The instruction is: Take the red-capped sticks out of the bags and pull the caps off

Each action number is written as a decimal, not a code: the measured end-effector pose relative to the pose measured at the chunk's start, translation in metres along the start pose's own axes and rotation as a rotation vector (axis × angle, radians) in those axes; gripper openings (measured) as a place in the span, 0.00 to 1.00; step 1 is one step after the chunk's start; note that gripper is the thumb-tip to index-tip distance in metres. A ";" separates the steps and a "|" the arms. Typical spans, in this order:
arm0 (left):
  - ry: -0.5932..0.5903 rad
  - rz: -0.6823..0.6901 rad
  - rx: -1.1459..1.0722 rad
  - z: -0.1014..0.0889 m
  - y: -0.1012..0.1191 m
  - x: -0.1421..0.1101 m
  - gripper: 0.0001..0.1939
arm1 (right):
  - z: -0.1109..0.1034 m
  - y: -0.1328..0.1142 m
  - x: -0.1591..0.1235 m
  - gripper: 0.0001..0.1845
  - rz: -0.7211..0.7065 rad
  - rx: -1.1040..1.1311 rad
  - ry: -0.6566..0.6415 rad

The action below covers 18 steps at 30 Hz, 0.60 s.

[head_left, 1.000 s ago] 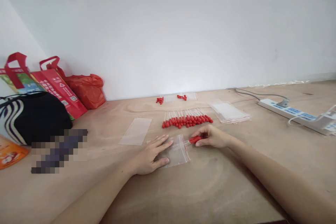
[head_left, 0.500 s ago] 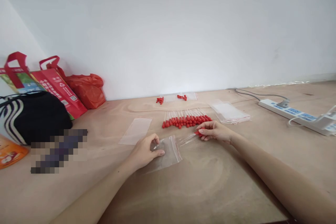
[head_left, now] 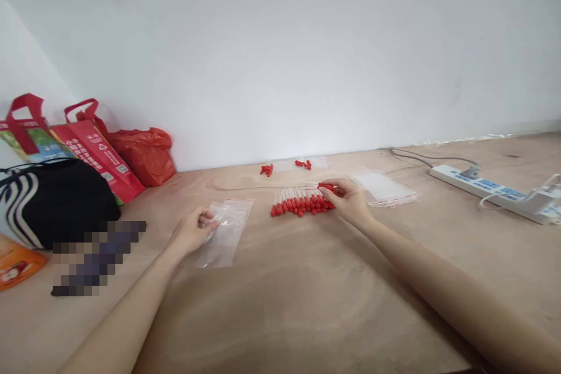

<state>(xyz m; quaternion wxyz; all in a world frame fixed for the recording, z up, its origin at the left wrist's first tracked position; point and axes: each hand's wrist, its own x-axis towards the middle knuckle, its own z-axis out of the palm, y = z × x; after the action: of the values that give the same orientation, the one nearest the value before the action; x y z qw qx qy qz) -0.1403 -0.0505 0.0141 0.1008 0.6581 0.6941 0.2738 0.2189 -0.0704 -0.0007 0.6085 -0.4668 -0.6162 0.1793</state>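
Note:
My left hand (head_left: pixel 191 232) is closed with thumb and fingers on a clear zip bag (head_left: pixel 215 215). This bag overlaps another flat plastic bag (head_left: pixel 240 216) lying on the table. In the middle lies a row of white sticks with red tips (head_left: pixel 298 205), the tips toward me. Over the right end of that row, my right hand (head_left: pixel 350 201) pinches red-tipped sticks (head_left: pixel 325 186), whose pale shafts point left. How many it holds I cannot tell.
A stack of clear bags (head_left: pixel 385 188) lies right of the row. Small red pieces (head_left: pixel 266 170) and another plastic bag (head_left: pixel 284 165) are near the wall. A power strip (head_left: pixel 482 187) stands right; a black bag (head_left: pixel 74 198) and red bags (head_left: pixel 146 155) stand left.
My left hand has moved left with the clear zip bag, onto the bag lying there. My right hand has gone up and away from me with the red-tipped sticks, over the row.

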 end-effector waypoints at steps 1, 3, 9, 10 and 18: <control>-0.001 0.005 0.061 -0.001 -0.005 0.003 0.13 | 0.007 0.001 0.003 0.12 -0.088 -0.089 0.005; 0.020 0.056 0.214 -0.001 -0.011 0.004 0.14 | 0.020 0.006 0.008 0.10 -0.225 -0.240 -0.019; -0.029 0.298 0.332 0.016 0.010 -0.010 0.22 | 0.048 0.020 0.008 0.12 -0.355 -0.564 -0.122; -0.100 0.365 0.331 0.020 0.015 -0.013 0.23 | 0.049 0.021 0.007 0.11 -0.364 -0.599 -0.142; -0.340 0.301 0.420 0.029 0.018 -0.015 0.27 | 0.041 0.018 -0.001 0.13 -0.450 -0.793 -0.293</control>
<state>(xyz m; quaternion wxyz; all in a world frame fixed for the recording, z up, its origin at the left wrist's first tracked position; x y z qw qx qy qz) -0.1089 -0.0575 -0.0046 0.0357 0.7964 0.6033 0.0221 0.1873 -0.0477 -0.0238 0.3141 -0.4878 -0.8021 -0.1417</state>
